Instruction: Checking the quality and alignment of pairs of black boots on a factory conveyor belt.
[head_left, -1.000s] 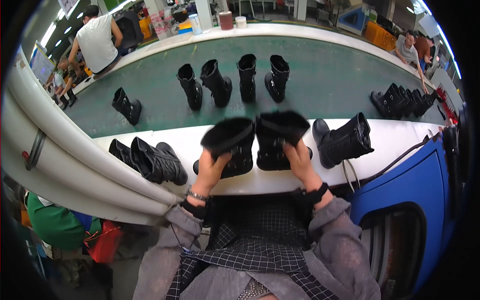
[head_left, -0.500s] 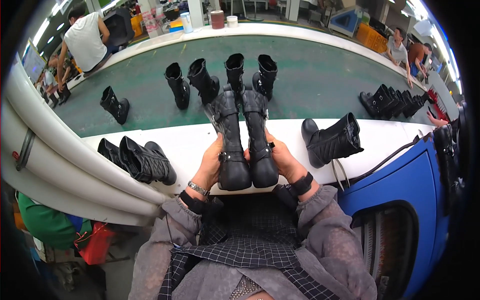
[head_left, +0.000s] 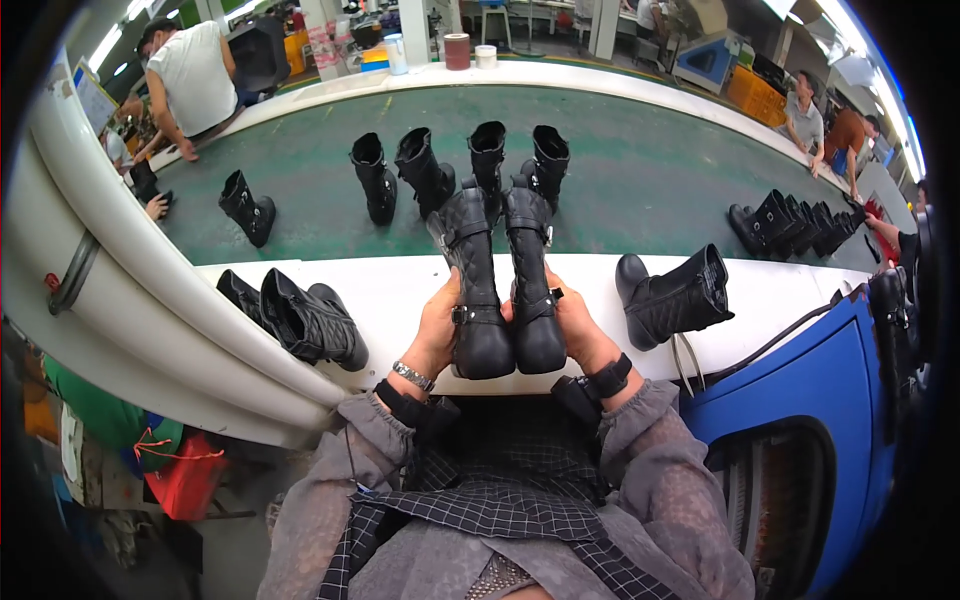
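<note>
Two black quilted boots with buckled straps are side by side in front of me, toes toward me. My left hand [head_left: 437, 318] is closed round the foot of the left boot [head_left: 478, 290], by its ankle buckle. On the other side my right hand [head_left: 577, 318] grips the right boot [head_left: 533, 285] the same way. The two toes are close together, and the shafts lean away toward the green belt. Most of my fingers are hidden behind the boots. A boot lying on its side [head_left: 677, 292] is to the right on the white ledge [head_left: 590, 268].
Several upright boots [head_left: 424, 170] stand on the green belt [head_left: 320, 130]. More boots [head_left: 312, 322] lie on the ledge at left, beside thick white pipes [head_left: 150, 250]. A blue machine [head_left: 790, 365] flanks my right. Other people [head_left: 195, 80] work at the belt's far left and right.
My view has shifted slightly, so most things appear a little lower and further right. Both hands keep their hold on the two boots. At far left, another person's arm has moved.
</note>
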